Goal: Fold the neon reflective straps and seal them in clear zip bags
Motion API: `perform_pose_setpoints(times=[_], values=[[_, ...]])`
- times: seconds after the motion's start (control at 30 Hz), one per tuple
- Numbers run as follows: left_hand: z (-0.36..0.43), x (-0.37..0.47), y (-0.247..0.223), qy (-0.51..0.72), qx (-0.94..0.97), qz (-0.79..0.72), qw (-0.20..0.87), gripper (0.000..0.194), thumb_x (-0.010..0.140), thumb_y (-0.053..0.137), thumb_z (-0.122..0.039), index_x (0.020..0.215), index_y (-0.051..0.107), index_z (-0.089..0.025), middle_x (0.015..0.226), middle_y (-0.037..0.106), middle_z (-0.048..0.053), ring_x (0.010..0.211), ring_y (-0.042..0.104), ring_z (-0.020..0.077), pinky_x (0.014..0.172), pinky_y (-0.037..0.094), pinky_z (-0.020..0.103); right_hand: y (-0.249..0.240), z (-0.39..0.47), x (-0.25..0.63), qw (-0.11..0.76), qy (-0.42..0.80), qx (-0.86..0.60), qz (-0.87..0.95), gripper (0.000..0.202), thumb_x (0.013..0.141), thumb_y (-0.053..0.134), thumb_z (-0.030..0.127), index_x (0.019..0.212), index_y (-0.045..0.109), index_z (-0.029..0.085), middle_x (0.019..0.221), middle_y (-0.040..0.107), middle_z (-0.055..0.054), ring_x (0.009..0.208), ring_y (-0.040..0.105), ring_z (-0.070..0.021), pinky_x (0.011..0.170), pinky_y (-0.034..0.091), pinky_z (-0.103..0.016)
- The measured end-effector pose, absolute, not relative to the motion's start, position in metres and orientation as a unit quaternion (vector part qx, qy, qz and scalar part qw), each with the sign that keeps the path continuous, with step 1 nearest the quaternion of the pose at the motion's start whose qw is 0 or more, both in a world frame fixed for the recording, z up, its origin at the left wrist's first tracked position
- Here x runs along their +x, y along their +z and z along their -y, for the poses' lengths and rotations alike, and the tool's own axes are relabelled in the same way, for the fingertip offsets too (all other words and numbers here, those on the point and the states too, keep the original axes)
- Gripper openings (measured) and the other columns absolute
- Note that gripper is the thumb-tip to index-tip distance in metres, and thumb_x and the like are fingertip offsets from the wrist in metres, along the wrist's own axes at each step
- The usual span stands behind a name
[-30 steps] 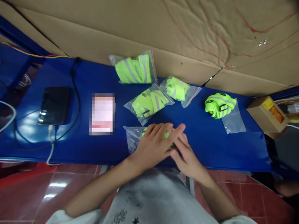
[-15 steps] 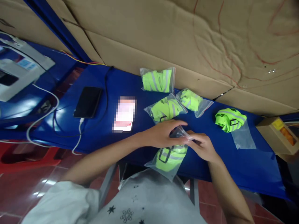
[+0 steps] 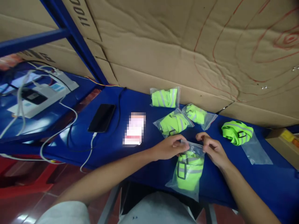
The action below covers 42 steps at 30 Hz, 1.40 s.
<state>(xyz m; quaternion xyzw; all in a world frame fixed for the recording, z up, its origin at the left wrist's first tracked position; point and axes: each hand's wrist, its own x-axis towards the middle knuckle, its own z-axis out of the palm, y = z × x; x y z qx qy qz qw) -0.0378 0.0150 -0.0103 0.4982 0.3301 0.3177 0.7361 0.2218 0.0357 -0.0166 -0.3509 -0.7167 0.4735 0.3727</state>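
Observation:
A clear zip bag (image 3: 171, 183) hangs at the table's front edge, holding a folded neon-green reflective strap (image 3: 190, 179) with a black buckle. My left hand (image 3: 169, 147) pinches the bag's top left corner between thumb and fingers. At the top right corner, my right hand (image 3: 214, 151) grips the bag's edge with thumb and fingertips. The bag's mouth is stretched between both hands. Just beyond my left hand lies another bagged strap (image 3: 175, 122). To the right of my right hand, a loose rolled green strap (image 3: 237, 132) rests against a flat clear bag (image 3: 257, 149).
Two more bagged straps (image 3: 164, 97) lie near the cardboard wall (image 3: 149, 71). On the left of the blue table (image 3: 144, 158) are a lit phone (image 3: 134, 129), a black phone (image 3: 102, 118) on a white cable (image 3: 90, 152), and a power strip (image 3: 46, 96). A cardboard box (image 3: 282, 146) stands far right.
My hands have moved apart along the bag's top, spreading it flatter. The bag now hangs more upright. The camera view has shifted, so everything on the table appears lower and further right.

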Motion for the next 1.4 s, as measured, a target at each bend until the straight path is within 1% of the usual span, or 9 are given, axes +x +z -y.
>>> perform_pose_setpoints(times=[0.13, 0.23, 0.33, 0.47, 0.57, 0.63, 0.77, 1.17, 1.4], values=[[-0.014, -0.043, -0.003, 0.339, 0.487, -0.313, 0.742, 0.043, 0.080, 0.081, -0.049, 0.101, 0.060, -0.017, 0.083, 0.070, 0.003, 0.076, 0.063, 0.0135, 0.070, 0.044, 0.025, -0.003, -0.039, 0.233, 0.313, 0.500, -0.355, 0.726, 0.052, 0.095, 0.058, 0.062, 0.069, 0.068, 0.018, 0.118, 0.065, -0.012, 0.110, 0.061, -0.0254, 0.095, 0.047, -0.037], [-0.014, -0.046, 0.004, 0.348, 0.480, -0.314, 0.742, 0.049, 0.080, 0.082, -0.045, 0.115, 0.059, -0.019, 0.091, 0.074, 0.005, 0.080, 0.067, 0.0141, 0.072, 0.045, 0.025, 0.005, -0.040, 0.237, 0.287, 0.506, -0.393, 0.712, 0.048, 0.091, 0.066, 0.062, 0.074, 0.070, 0.017, 0.097, 0.071, -0.011, 0.093, 0.066, -0.0237, 0.083, 0.051, -0.035], [-0.014, -0.046, 0.003, 0.348, 0.468, -0.331, 0.742, 0.057, 0.082, 0.079, -0.050, 0.128, 0.060, -0.021, 0.101, 0.077, 0.007, 0.088, 0.071, 0.0170, 0.074, 0.048, 0.026, -0.001, -0.036, 0.229, 0.347, 0.469, -0.431, 0.689, 0.041, 0.087, 0.073, 0.056, 0.075, 0.066, 0.018, 0.075, 0.068, -0.004, 0.068, 0.061, -0.0168, 0.065, 0.048, -0.029], [-0.014, -0.043, -0.008, 0.350, 0.461, -0.364, 0.730, 0.054, 0.085, 0.073, -0.059, 0.115, 0.075, -0.015, 0.115, 0.077, 0.013, 0.108, 0.071, 0.0262, 0.092, 0.052, 0.036, -0.022, -0.031, 0.207, 0.459, 0.420, -0.467, 0.629, 0.034, 0.094, 0.065, 0.056, 0.091, 0.061, 0.022, 0.073, 0.066, 0.001, 0.062, 0.057, -0.0128, 0.060, 0.045, -0.025], [-0.011, -0.041, -0.009, 0.367, 0.459, -0.389, 0.709, 0.051, 0.089, 0.069, -0.059, 0.110, 0.078, -0.014, 0.123, 0.076, 0.013, 0.122, 0.066, 0.0290, 0.110, 0.044, 0.039, -0.033, -0.030, 0.197, 0.458, 0.450, -0.462, 0.612, 0.040, 0.092, 0.065, 0.060, 0.098, 0.067, 0.020, 0.079, 0.070, -0.001, 0.065, 0.061, -0.0135, 0.060, 0.047, -0.025], [-0.007, -0.039, -0.006, 0.377, 0.452, -0.396, 0.705, 0.051, 0.092, 0.064, -0.060, 0.114, 0.077, -0.016, 0.131, 0.073, 0.012, 0.130, 0.062, 0.0283, 0.117, 0.040, 0.038, -0.035, -0.030, 0.196, 0.437, 0.484, -0.455, 0.606, 0.044, 0.087, 0.071, 0.062, 0.087, 0.069, 0.018, 0.069, 0.068, -0.001, 0.059, 0.060, -0.0131, 0.055, 0.046, -0.024], [-0.006, -0.037, 0.000, 0.379, 0.425, -0.401, 0.717, 0.058, 0.096, 0.054, -0.064, 0.129, 0.070, -0.019, 0.132, 0.073, 0.011, 0.128, 0.065, 0.0274, 0.115, 0.043, 0.040, -0.033, -0.031, 0.201, 0.417, 0.533, -0.455, 0.579, 0.049, 0.083, 0.075, 0.064, 0.070, 0.065, 0.017, 0.055, 0.061, 0.002, 0.049, 0.055, -0.0100, 0.050, 0.043, -0.022], [0.000, -0.034, 0.003, 0.416, 0.395, -0.441, 0.690, 0.052, 0.091, 0.064, -0.062, 0.114, 0.076, -0.017, 0.138, 0.068, 0.012, 0.135, 0.058, 0.0299, 0.118, 0.040, 0.040, -0.027, -0.032, 0.210, 0.409, 0.574, -0.458, 0.541, 0.041, 0.082, 0.079, 0.055, 0.085, 0.069, 0.016, 0.069, 0.070, -0.001, 0.058, 0.062, -0.0106, 0.057, 0.052, -0.024], [0.003, -0.032, -0.009, 0.410, 0.368, -0.466, 0.692, 0.051, 0.088, 0.068, -0.061, 0.110, 0.078, -0.016, 0.121, 0.076, 0.011, 0.127, 0.063, 0.0301, 0.115, 0.043, 0.041, -0.027, -0.032, 0.206, 0.398, 0.566, -0.456, 0.559, 0.048, 0.081, 0.078, 0.062, 0.089, 0.065, 0.017, 0.067, 0.067, 0.001, 0.058, 0.059, -0.0094, 0.056, 0.048, -0.022]])
